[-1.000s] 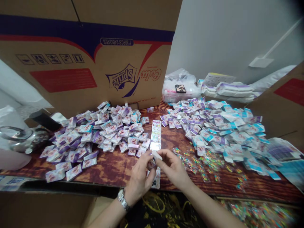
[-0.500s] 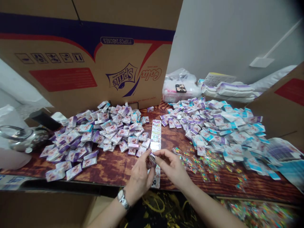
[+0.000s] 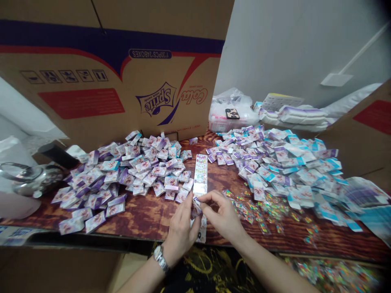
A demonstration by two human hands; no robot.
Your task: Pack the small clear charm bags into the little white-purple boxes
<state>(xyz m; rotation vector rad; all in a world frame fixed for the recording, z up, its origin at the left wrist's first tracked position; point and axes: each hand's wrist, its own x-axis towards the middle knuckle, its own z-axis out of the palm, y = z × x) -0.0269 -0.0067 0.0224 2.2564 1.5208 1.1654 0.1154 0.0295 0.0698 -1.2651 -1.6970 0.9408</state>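
Note:
Between my two hands is a small printed carton (image 3: pixel 196 208), white and purple, partly covered by fingers. My left hand (image 3: pixel 181 224) is closed around its body, a watch on that wrist. The fingers of my right hand (image 3: pixel 220 213) pinch at the carton's upper end. Beneath them a long sticker sheet (image 3: pixel 200 175) with rows of coloured round prints lies on the table. To the left spreads a heap of closed small cartons (image 3: pixel 143 162). On the right are flatter cartons (image 3: pixel 284 158) and small clear packets of colourful candy (image 3: pixel 259 211).
A tall cardboard box (image 3: pixel 122 81) stands behind the left heap. A metal kettle (image 3: pixel 36 179) sits at the far left. At the back, a phone (image 3: pixel 232 113) rests on a plastic-bagged bundle (image 3: pixel 244 99). Another cardboard box (image 3: pixel 363 138) stands right; more packets (image 3: pixel 336 272) lie below the table edge.
The carton has turned slightly in my left hand, and both hands have shifted only a little. The heaps and the sticker sheet stay where they were.

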